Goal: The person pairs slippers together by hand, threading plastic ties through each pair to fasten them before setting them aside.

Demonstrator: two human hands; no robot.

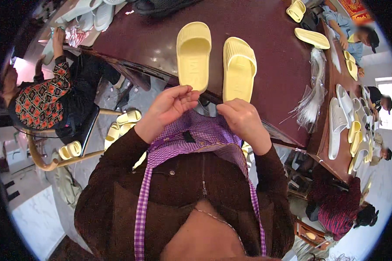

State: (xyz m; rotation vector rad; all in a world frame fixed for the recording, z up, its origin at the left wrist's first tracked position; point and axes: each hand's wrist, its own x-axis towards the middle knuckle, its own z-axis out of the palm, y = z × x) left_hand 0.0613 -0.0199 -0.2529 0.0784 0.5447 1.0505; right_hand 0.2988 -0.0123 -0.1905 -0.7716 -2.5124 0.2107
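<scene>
Two pale yellow slide sandals lie side by side on the dark maroon table, the left sandal and the right sandal, toes pointing away from me. Just below them, at the table's near edge, my left hand and my right hand are held close together over my purple checked apron. Both have their fingers pinched shut. A thin clear plastic film seems to stretch between them, though it is hard to make out.
A pile of clear plastic bags lies on the table at right. More yellow sandals and white sandals sit further right, where other people work. At left a seated person in a patterned top handles white sandals; yellow sandals lie on the floor.
</scene>
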